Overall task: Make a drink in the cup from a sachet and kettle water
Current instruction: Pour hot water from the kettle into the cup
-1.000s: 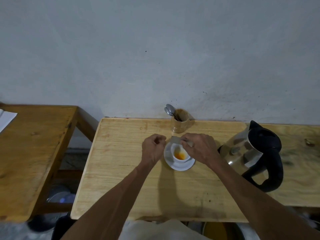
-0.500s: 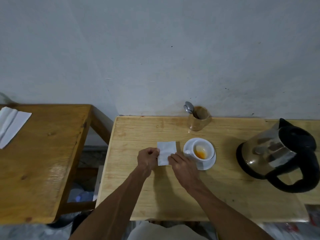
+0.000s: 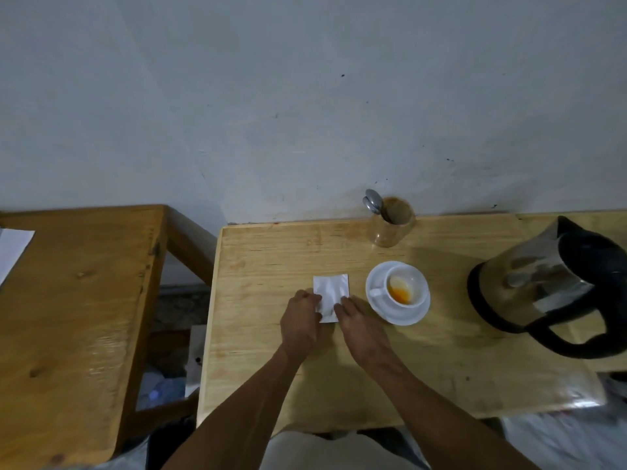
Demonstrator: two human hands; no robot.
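Note:
A white sachet (image 3: 330,291) lies flat on the light wooden table (image 3: 271,351), left of the cup. My left hand (image 3: 302,320) pinches its lower left edge and my right hand (image 3: 359,325) presses its lower right corner. The white cup (image 3: 403,288) stands on a white saucer (image 3: 412,315) and holds orange powder at its bottom. A steel kettle (image 3: 536,283) with a black handle stands at the right end of the table, apart from both hands.
A wooden holder (image 3: 392,222) with a metal spoon (image 3: 373,200) stands against the wall behind the cup. A darker wooden table (image 3: 78,317) stands to the left, with white paper (image 3: 12,247) at its far left edge. Bags lie on the floor between the tables.
Both hands moved from above the cup to its left, bringing the sachet down flat onto the table. The view has also shifted left, so the kettle now sits further right.

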